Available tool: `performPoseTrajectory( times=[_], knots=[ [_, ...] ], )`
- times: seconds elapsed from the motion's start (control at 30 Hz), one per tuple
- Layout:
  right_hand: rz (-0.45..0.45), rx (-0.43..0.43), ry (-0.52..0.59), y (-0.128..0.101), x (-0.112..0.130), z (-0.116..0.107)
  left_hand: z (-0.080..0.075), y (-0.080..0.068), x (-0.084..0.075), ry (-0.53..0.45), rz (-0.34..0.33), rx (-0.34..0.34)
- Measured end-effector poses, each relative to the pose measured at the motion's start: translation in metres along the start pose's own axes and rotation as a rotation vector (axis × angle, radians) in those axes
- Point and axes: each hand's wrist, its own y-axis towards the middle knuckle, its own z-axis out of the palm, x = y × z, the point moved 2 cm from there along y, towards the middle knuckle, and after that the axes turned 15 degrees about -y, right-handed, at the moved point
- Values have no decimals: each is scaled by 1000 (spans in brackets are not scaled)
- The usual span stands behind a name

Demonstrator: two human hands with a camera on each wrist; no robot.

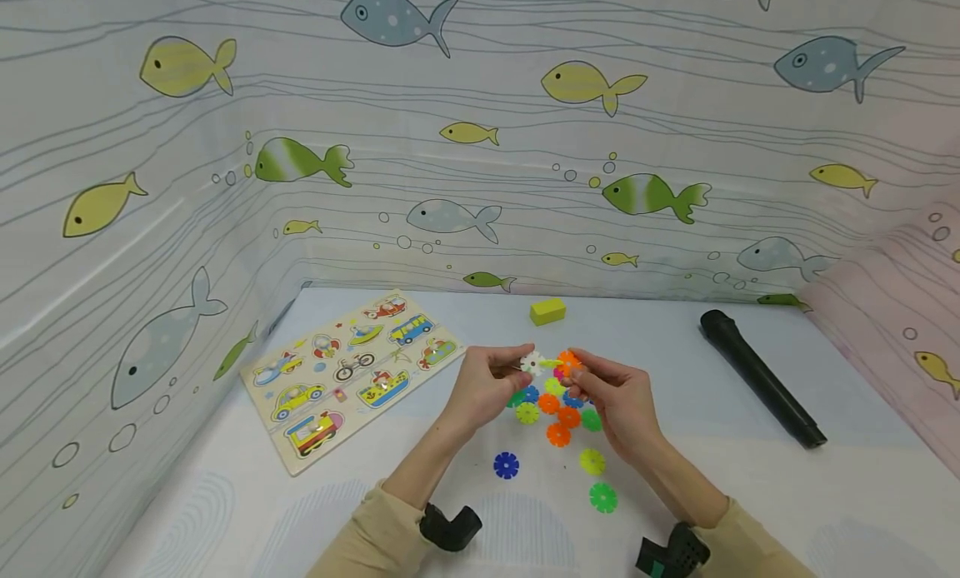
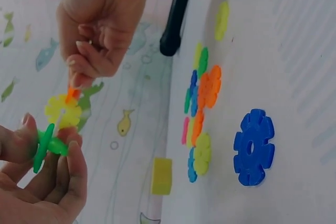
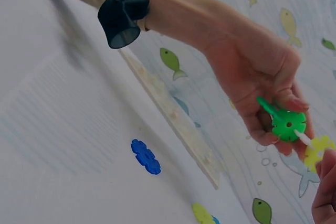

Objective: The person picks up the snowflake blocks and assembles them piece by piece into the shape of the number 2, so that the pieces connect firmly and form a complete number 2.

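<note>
A small chain of snowflake discs (image 1: 546, 363) is being held up above the table (image 1: 750, 478), between both hands. The left hand (image 1: 487, 386) is pinching its green disc (image 2: 44, 145); the right hand (image 1: 611, 395) is pinching the orange end (image 2: 72, 94), with a yellow disc (image 2: 63, 111) between. Below, a loose disc pile (image 1: 558, 407) is lying on the table, a blue disc (image 1: 506, 465) near it. A vehicle puzzle board (image 1: 352, 370) is lying to the left.

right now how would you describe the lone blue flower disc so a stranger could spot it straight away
Start at the white table and find the heap of coloured discs under the two hands. Nearer the person and slightly left of that heap lies the blue flower disc, flat on its own. It is dark blue and touches no other disc.
</note>
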Motion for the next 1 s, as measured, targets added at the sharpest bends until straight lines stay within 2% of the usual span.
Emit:
performPoseTrajectory(
  times=[0.2, 0.37, 0.53, 0.67, 0.8, 1.0],
  knots=[
    [8, -46, -41, 1, 3, 1, 0, 2, 1, -11, -20, -5],
    [56, -27, -102, 3, 0, 4, -2, 2, -2, -4, -49, -9],
    [78, 1, -169, 6, -2, 2, -2, 3, -2, 0, -109, 43],
    [77, 28, -191, 8, -2, -2, -2, 3, 1, 42, -135, 90],
    [63, 90, -164, 8, -1, -3, -1, 3, 3, 66, -132, 130],
    [31, 200, -160, 5, -1, 2, 1, 2, 3, 24, -96, 244]
  ],
)
